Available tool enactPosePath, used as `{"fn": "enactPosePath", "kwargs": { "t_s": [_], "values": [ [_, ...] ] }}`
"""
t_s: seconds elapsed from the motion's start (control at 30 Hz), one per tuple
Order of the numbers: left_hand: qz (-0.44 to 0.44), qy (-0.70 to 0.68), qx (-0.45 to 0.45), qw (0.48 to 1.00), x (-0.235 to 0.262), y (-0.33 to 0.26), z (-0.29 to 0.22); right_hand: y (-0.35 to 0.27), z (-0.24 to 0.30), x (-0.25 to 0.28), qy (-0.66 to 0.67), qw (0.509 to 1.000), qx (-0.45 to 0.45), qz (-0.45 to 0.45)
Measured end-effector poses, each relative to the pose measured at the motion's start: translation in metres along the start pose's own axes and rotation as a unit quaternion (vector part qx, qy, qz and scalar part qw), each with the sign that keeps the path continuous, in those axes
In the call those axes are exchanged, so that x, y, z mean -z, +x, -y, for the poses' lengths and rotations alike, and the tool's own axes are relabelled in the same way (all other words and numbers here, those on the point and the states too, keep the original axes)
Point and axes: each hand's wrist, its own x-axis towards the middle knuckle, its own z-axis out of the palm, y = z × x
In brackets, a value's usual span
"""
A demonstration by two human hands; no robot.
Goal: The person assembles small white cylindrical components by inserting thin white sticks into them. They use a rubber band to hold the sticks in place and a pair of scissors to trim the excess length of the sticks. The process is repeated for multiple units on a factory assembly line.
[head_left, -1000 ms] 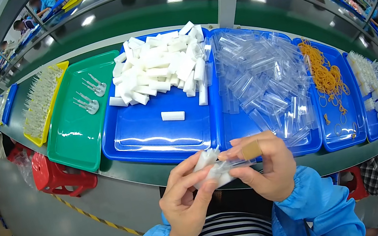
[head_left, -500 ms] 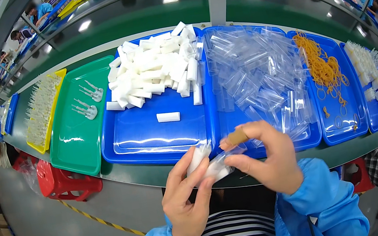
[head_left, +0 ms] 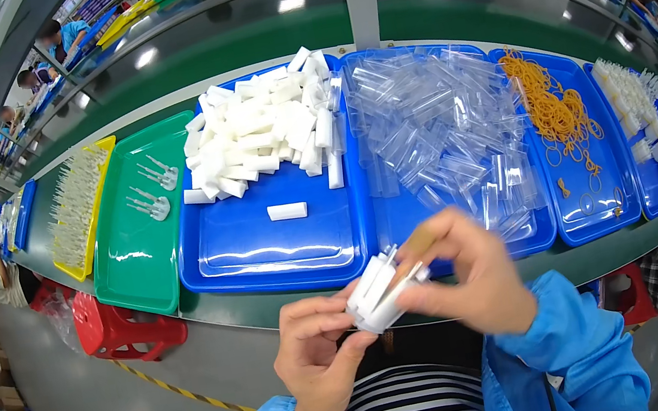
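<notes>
Above the table's near edge, my left hand (head_left: pixel 315 356) is closed on a small assembly of white foam tubes (head_left: pixel 380 294) standing side by side, with small white plastic tips at the upper end. My right hand (head_left: pixel 477 281), slightly blurred, grips the same assembly from the other side. Its thumb presses on the near tube, and its index finger, wrapped in a tan finger band (head_left: pixel 425 243), reaches over the top. Where the fingers cover it, the assembly's base is hidden. Beyond my hands, a blue tray (head_left: pixel 268 259) holds a heap of white foam tubes (head_left: pixel 264 129), with one tube (head_left: pixel 287 211) lying apart.
Clear plastic sleeves (head_left: pixel 442 125) fill another blue tray; yellow rubber bands (head_left: pixel 550 99) lie in one further right. At left, a green tray (head_left: pixel 132 277) holds two white pronged parts (head_left: pixel 149 204), beside a yellow tray (head_left: pixel 109 159) of similar parts. A red stool (head_left: pixel 110 329) stands below.
The foam tubes have been turned more upright and drawn together between my hands. My right fingers have moved from a clear sleeve onto the joined tubes. The view has shifted slightly.
</notes>
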Motion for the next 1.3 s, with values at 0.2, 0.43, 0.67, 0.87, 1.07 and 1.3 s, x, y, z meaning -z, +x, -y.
{"fn": "enactPosePath", "kwargs": {
  "t_s": [0.2,0.43,0.67,0.87,1.07,1.3],
  "values": [
    [0.018,0.012,0.001,1.000,-0.003,0.003,-0.007,0.001,0.007,0.003,0.071,0.996,-0.049,0.033],
    [0.056,-0.064,0.181,0.980,0.000,0.018,-0.017,0.004,0.018,0.017,-0.055,0.989,0.077,0.116],
    [-0.022,-0.052,0.202,0.978,0.007,0.013,-0.016,0.017,0.011,0.064,-0.443,0.865,0.197,0.128],
    [-0.052,-0.180,0.251,0.950,-0.002,0.018,-0.020,0.027,0.008,0.066,-0.510,0.827,0.146,0.186],
    [-0.022,0.017,0.101,0.994,-0.010,0.009,-0.003,0.022,0.021,0.032,0.030,0.996,0.021,-0.085],
    [-0.026,0.037,0.064,0.997,-0.016,0.010,-0.001,-0.001,0.011,-0.005,0.104,0.988,0.009,-0.112]
  ]
}}
